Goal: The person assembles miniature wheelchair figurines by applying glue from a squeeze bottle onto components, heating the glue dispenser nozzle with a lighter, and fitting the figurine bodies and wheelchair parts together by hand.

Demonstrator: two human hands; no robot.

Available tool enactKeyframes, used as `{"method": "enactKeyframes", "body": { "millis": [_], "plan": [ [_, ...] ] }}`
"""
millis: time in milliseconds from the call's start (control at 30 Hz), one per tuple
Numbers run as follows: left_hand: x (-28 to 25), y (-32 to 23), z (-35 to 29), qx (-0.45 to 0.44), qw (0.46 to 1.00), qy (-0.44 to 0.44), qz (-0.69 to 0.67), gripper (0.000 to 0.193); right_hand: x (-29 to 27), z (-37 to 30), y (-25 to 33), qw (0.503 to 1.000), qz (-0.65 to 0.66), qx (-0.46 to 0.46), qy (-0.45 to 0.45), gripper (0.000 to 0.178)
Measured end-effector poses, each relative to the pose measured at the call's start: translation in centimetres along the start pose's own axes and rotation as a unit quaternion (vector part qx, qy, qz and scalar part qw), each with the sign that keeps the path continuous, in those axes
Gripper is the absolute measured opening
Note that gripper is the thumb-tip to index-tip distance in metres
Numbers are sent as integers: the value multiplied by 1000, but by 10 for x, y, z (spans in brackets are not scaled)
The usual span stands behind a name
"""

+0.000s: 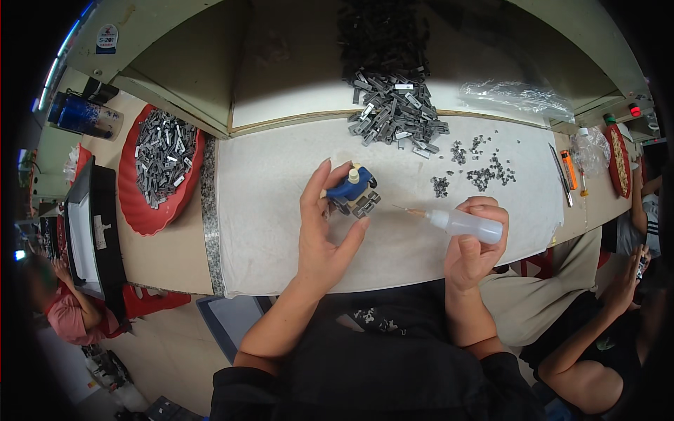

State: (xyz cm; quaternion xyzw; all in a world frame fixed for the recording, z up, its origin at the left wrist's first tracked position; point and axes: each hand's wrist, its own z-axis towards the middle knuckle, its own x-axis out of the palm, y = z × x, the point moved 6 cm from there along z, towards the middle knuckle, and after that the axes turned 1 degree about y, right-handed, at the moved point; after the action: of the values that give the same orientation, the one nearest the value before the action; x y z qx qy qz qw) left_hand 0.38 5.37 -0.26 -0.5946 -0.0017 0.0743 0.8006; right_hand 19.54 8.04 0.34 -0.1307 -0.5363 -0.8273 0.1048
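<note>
My left hand [324, 238] grips a small blue and cream toy [351, 188] with dark grey parts at its lower side; its exact kind I cannot make out. To its right, my right hand [474, 252] is wrapped round a translucent squeeze bottle [472, 226] with a thin needle tip. The needle points left toward the toy and stays a short way apart from it. Beneath both hands lies a white cloth [270, 256]. Several little heaps of tiny grey pieces [484, 175] rest on it beyond my right hand.
A big pile of grey, bar-shaped parts [397, 116] spreads from the shelf onto the cloth. More fill a red tray [144, 223] at left, near a blue cup [84, 116]. Tweezers [562, 175] and an orange cutter [569, 168] lie at right. Another person's arm [590, 337] is at lower right.
</note>
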Motion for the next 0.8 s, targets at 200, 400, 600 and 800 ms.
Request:
{"method": "enactKeyframes", "body": {
  "millis": [200, 400, 600, 800],
  "plan": [
    [0, 3, 1, -25, 999, -6, -45, 78, 11, -3, 9, 993, -85, -58, 60, 33],
    [1, 1, 0, 6, 1000, 2, 9, 77, 20, -9, 7, 981, -148, -62, 104, 38],
    [2, 0, 0, 22, 999, 15, 30, 76, 22, -10, 6, 975, -173, -64, 124, 38],
    [2, -2, -1, 40, 996, 26, 75, 76, 23, -10, 7, 975, -153, -85, 138, 39]
  ]
}}
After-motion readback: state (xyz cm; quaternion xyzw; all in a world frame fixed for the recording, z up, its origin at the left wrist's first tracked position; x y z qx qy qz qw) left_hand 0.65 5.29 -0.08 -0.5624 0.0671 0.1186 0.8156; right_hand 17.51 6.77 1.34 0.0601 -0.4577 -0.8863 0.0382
